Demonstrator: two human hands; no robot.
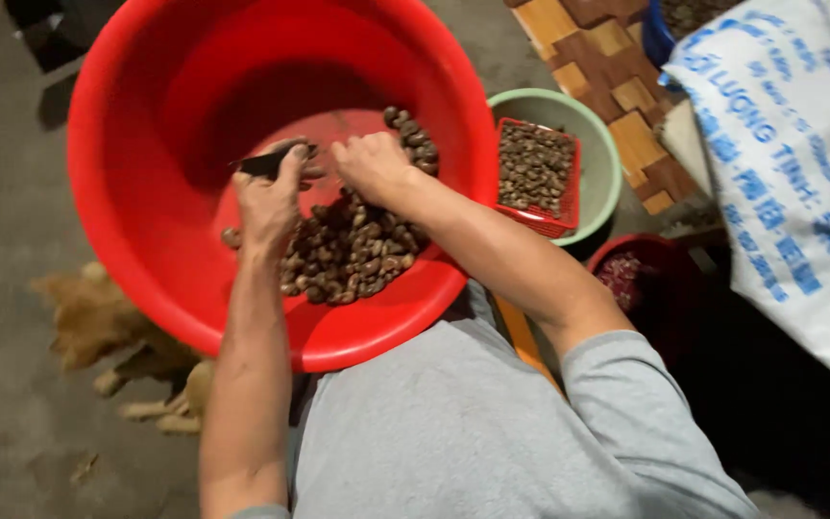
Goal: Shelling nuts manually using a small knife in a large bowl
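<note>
Hands meet over the nuts in the red basin: left hand gripping a dark blade, right hand curled shut just beside it; its contents are hidden. Nuts: brown, lumpy, piled beneath.

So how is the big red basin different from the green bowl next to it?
The red basin is far larger than the green bowl. The basin holds its brown nuts loose on its bottom, while the bowl holds a red basket filled with smaller dark pieces. Both hands, left hand and right hand, work inside the basin; none touches the bowl. Both are round and open-topped.
</note>
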